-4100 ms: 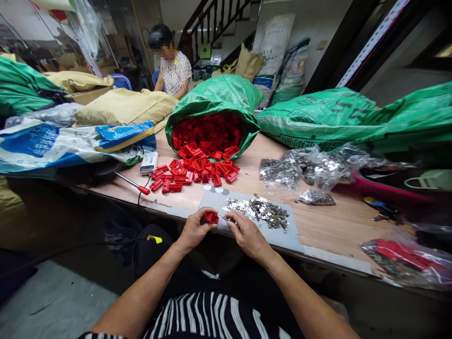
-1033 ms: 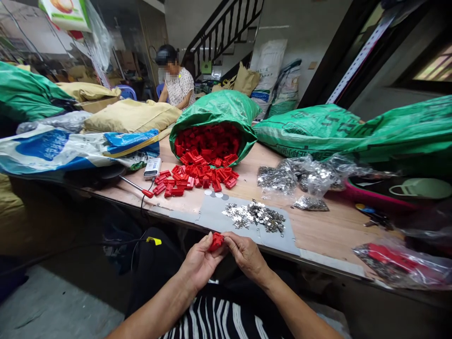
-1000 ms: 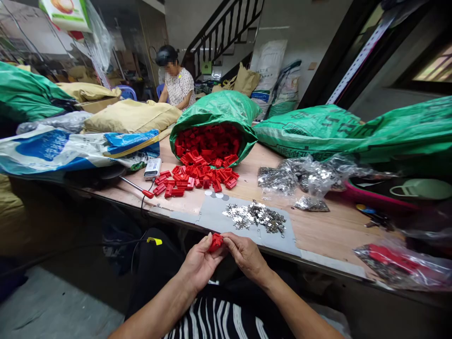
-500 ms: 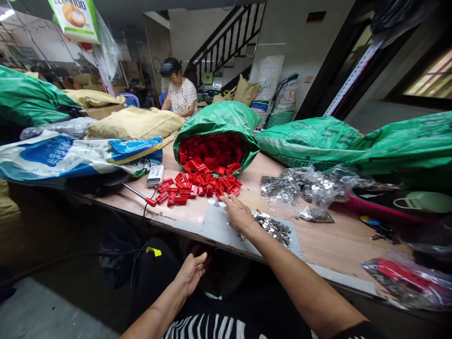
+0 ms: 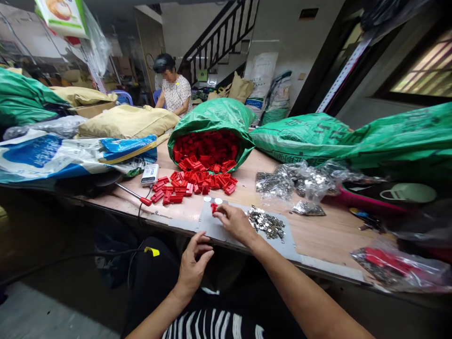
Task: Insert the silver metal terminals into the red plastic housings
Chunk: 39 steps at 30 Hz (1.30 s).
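Note:
My right hand (image 5: 236,223) pinches a small red plastic piece (image 5: 213,207) between thumb and fingers, above the grey mat (image 5: 208,226) at the table's front edge. Just right of that hand lies a heap of small shiny metal pieces (image 5: 270,223) on the mat. My left hand (image 5: 194,261) is raised in front of the table edge, fingers slightly curled and apart, holding nothing. Beyond the mat, loose red plastic pieces (image 5: 197,181) spill from the mouth of a green woven sack (image 5: 215,113).
Clear bags of metal parts (image 5: 307,181) lie right of the sack, beside a pink-rimmed tray (image 5: 381,203). A white device (image 5: 150,174) and a red-tipped rod (image 5: 145,201) are at left. Another person (image 5: 174,92) sits across the table.
My right hand has drawn back from the red pile toward me, now with a red piece in its fingers. My left hand has risen toward the table edge. The view has shifted slightly.

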Motion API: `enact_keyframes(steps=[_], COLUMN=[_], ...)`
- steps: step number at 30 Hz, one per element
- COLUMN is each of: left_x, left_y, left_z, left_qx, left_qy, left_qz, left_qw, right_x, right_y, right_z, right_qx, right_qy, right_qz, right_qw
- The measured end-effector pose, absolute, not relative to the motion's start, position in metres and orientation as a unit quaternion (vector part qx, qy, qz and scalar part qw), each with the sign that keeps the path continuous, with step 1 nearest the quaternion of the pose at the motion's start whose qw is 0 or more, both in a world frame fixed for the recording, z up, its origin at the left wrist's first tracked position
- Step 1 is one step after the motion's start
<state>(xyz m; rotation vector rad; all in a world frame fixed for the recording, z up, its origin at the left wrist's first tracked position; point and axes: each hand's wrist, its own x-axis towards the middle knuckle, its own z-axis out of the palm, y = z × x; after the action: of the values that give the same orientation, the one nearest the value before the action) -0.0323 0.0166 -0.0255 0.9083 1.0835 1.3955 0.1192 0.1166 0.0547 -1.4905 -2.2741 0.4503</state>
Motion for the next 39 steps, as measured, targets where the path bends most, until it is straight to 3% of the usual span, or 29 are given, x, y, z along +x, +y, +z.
enact_keyframes(steps=[4, 9, 11, 16, 22, 29, 34, 39], left_x=[-0.033, -0.026, -0.024, -0.022, -0.017, -0.019, -0.016, -0.011], left_y=[0.017, 0.015, 0.013, 0.012, 0.01, 0.01, 0.012, 0.011], left_z=[-0.016, -0.008, -0.006, -0.002, 0.006, 0.01, 0.015, 0.02], left_qx=[0.482, 0.509, 0.494, 0.375, 0.284, 0.285, 0.322, 0.415], left_qy=[0.488, 0.463, 0.475, 0.436, 0.378, 0.379, 0.405, 0.435], left_qz=[0.584, 0.559, 0.557, 0.543, 0.544, 0.544, 0.57, 0.575], left_qw=[0.433, 0.463, 0.47, 0.612, 0.694, 0.692, 0.638, 0.555], right_x=[0.118, 0.133, 0.152, 0.207, 0.217, 0.21, 0.211, 0.198], right_y=[0.058, 0.031, 0.036, 0.057, 0.07, 0.079, 0.074, 0.058], right_z=[0.048, 0.038, 0.036, 0.03, 0.019, 0.02, 0.028, 0.047], right_qx=[-0.464, -0.44, -0.464, -0.637, -0.646, -0.645, -0.625, -0.558], right_qy=[-0.766, -0.712, -0.715, -0.716, -0.737, -0.745, -0.739, -0.736], right_qz=[0.358, 0.458, 0.434, 0.132, 0.031, 0.026, 0.053, 0.204], right_qw=[0.264, 0.298, 0.292, 0.255, 0.197, 0.165, 0.244, 0.325])
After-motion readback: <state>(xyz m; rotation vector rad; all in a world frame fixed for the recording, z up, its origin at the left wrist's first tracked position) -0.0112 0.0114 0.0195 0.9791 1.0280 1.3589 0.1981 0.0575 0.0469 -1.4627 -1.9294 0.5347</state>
